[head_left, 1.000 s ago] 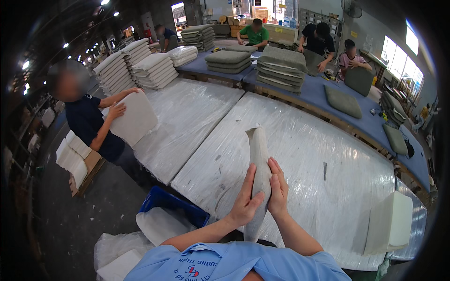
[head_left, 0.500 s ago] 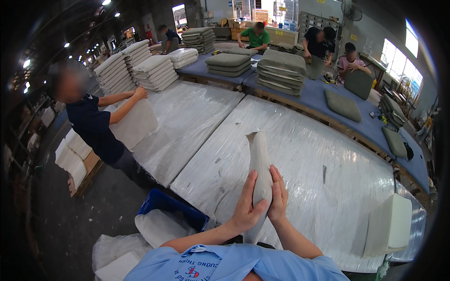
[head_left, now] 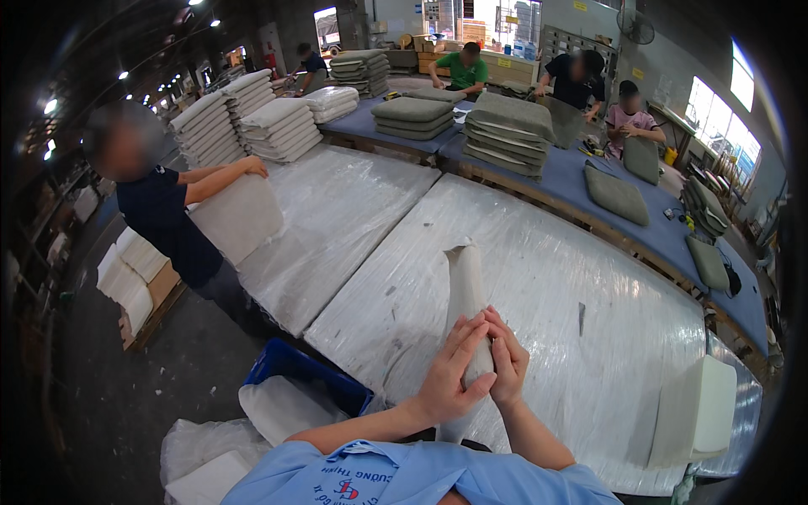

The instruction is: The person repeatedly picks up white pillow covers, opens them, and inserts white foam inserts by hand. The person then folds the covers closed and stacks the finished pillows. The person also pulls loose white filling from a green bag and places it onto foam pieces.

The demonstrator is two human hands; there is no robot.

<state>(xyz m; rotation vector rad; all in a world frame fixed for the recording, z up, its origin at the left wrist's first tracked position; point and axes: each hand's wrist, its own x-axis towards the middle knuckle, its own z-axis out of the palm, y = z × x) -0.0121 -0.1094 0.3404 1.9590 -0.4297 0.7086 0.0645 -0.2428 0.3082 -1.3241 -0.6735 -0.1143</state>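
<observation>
Both left hand (head_left: 450,377) and right hand (head_left: 508,364) clasp a slim, pale, matte cushion (head_left: 465,286) above glossy plastic film (head_left: 593,379).

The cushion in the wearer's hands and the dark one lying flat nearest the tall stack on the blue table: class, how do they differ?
The held cushion is pale grey; the table cushion is darker, greenish grey. The held cushion is turned edge-on to the camera; the table cushion lies flat. The left hand and right hand clasp the held cushion, while no hand touches the table cushion. Both look padded.
</observation>
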